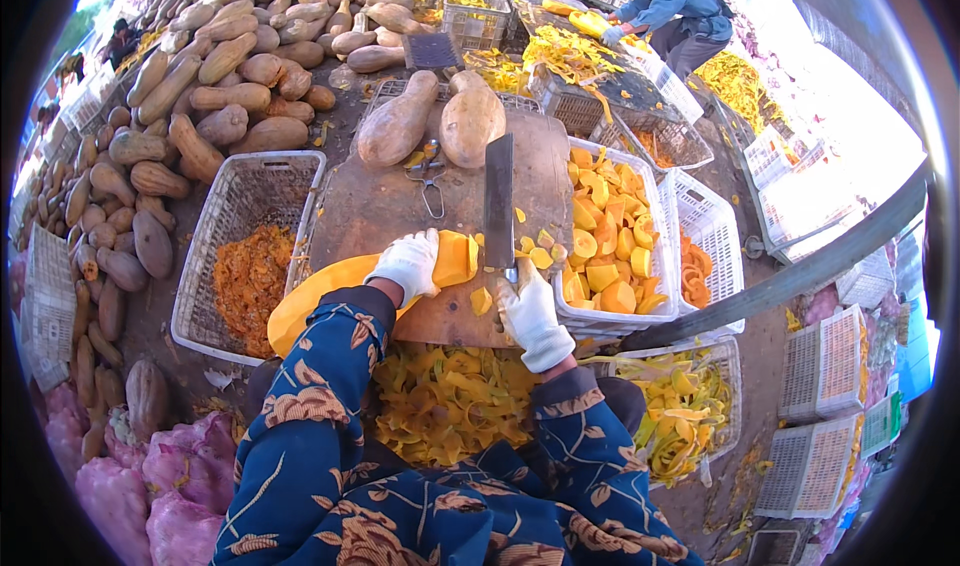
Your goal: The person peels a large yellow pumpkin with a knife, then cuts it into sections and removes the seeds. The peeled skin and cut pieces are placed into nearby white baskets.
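Observation:
My left hand (407, 267), in a white work glove, grips the neck of a peeled squash (322, 288) lying across a wooden board (360, 213). The cut end points right. My right hand (534, 318), gloved too, holds a cleaver (499, 198) by its handle, its broad blade pointing away from me. The blade is apart from the squash, just right of its cut end. Small trimmed pieces (541, 254) lie beside the blade. A peeler (427, 179) rests farther up the board, below two unpeeled squashes (401, 119).
A crate of cut chunks (660, 266) adjoins the board's right side; a crate with orange pulp (187, 288) stands left. Peelings (450, 408) lie below the board. Piled squashes (225, 63) fill the upper left. A co-worker (671, 10) bends over another table. A curved bar (787, 273) crosses at right.

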The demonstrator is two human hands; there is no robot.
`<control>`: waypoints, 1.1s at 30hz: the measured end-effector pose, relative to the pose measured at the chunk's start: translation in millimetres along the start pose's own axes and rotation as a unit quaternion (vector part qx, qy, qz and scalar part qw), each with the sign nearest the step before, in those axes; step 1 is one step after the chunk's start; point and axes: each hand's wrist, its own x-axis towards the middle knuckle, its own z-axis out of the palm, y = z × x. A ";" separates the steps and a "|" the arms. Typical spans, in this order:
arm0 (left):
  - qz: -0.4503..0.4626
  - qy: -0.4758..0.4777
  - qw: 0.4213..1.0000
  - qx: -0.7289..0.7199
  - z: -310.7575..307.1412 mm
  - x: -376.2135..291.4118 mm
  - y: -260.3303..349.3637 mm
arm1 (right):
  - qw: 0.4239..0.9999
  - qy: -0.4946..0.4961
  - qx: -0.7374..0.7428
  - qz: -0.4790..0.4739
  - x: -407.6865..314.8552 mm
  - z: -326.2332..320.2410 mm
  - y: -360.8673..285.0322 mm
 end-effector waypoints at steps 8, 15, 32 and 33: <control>-0.023 0.008 0.999 -0.027 -1.9 0.3 2.6 | 0.976 -0.033 -0.209 0.049 -11.4 26.3 36.7; -0.004 0.017 1.000 -0.025 2.6 0.2 -1.2 | 0.983 0.016 -0.184 -0.016 -11.7 13.8 1.5; -0.004 0.031 0.999 0.002 3.6 1.1 0.6 | 0.956 -0.117 -0.266 0.047 20.7 31.3 51.8; -0.004 0.031 1.000 -0.001 3.3 1.4 0.5 | 0.954 -0.138 -0.262 0.051 25.3 26.7 44.0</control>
